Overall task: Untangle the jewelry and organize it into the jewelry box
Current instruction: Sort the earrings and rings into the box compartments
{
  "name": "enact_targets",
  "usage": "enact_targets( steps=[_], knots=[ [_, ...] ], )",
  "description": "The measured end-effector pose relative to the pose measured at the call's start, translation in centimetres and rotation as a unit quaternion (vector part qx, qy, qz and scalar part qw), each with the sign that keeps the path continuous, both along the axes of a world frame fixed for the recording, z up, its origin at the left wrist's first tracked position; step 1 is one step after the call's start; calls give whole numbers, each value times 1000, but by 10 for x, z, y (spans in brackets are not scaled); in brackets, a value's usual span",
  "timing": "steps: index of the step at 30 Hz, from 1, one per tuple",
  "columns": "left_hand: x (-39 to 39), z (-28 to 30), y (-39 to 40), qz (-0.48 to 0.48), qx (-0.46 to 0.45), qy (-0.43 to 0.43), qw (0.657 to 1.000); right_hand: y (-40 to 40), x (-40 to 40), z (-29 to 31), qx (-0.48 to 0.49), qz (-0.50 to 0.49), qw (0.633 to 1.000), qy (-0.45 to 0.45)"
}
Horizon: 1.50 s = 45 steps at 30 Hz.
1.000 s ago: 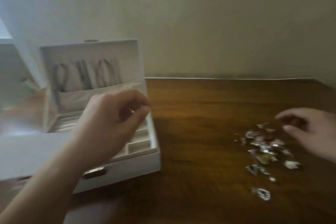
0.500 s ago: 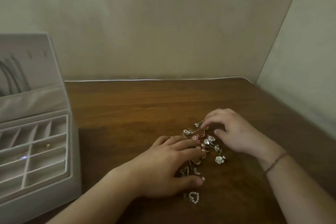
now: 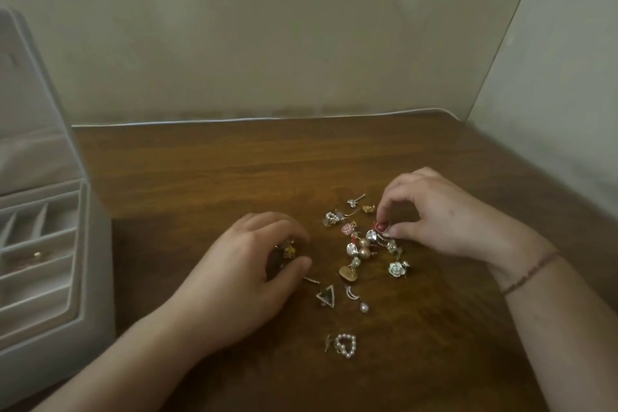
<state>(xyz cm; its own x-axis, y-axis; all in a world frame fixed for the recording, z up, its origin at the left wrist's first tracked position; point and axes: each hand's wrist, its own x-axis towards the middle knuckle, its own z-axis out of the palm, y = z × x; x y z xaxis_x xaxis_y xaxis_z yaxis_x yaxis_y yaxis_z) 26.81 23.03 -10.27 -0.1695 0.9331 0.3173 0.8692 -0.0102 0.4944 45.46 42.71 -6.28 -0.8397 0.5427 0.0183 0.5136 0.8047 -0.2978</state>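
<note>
A loose pile of small earrings and charms (image 3: 363, 249) lies on the brown wooden table (image 3: 217, 177). My right hand (image 3: 441, 214) pinches a small red piece (image 3: 380, 227) at the pile's upper right. My left hand (image 3: 247, 274) sits just left of the pile, fingers curled around a small gold and yellow piece (image 3: 289, 251). A pearl heart (image 3: 346, 345), a triangle charm (image 3: 326, 295) and a pale rose stud (image 3: 397, 268) lie apart from the rest. The open white jewelry box (image 3: 50, 278) stands at the left edge, with a small gold item (image 3: 37, 255) in one compartment.
The table stands in a corner: a beige wall (image 3: 267, 27) runs behind it and another wall (image 3: 551, 77) to the right. The box's raised lid (image 3: 26, 94) stands at the far left. Bare wood stretches between the box and the pile.
My view swung right from the box to the pile. My left hand came off the box to the pile, then drew left with a gold piece. My right hand picked a red piece.
</note>
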Motion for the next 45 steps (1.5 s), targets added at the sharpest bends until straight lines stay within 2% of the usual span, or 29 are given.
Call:
enact_targets(
  steps=[3, 5, 8, 11, 19, 23, 26, 31, 34, 37, 39, 45],
  knots=[
    [15, 2, 3, -63, 15, -15, 998, -5, 4, 8, 5, 30, 998, 60],
    [24, 2, 5, -104, 10, 12, 994, -11, 3, 10, -12, 69, 993, 91],
    [27, -2, 9, -119, -3, 84, 989, -19, -2, 5, -36, 96, 994, 44],
    [23, -5, 7, -110, -7, 111, 988, -18, -4, -1, -25, 78, 997, -14],
    [-1, -8, 1, -47, 6, 66, 997, -12, 0, 1, -18, 57, 998, -20],
    [13, -5, 5, -66, 27, 42, 997, -12, 9, 14, -12, 58, 996, 60],
    [23, -7, 9, -92, 16, 84, 992, -7, 14, 17, 23, 2, 995, 98],
    [13, -11, 5, -53, 41, 82, 994, 16, 31, 16, 35, -184, 964, 189],
    [7, -11, 3, -16, 62, 66, 996, 27, 40, 13, 6, -235, 965, 114],
    [5, -8, 3, 20, 63, 43, 997, 26, 40, 11, -65, -206, 976, -12],
    [6, -7, 3, 34, 60, 32, 997, 22, 37, 10, -98, -175, 978, -61],
    [10, 2, -1, 65, 74, 9, 995, 19, 29, 7, -84, -165, 980, -67]
  ],
)
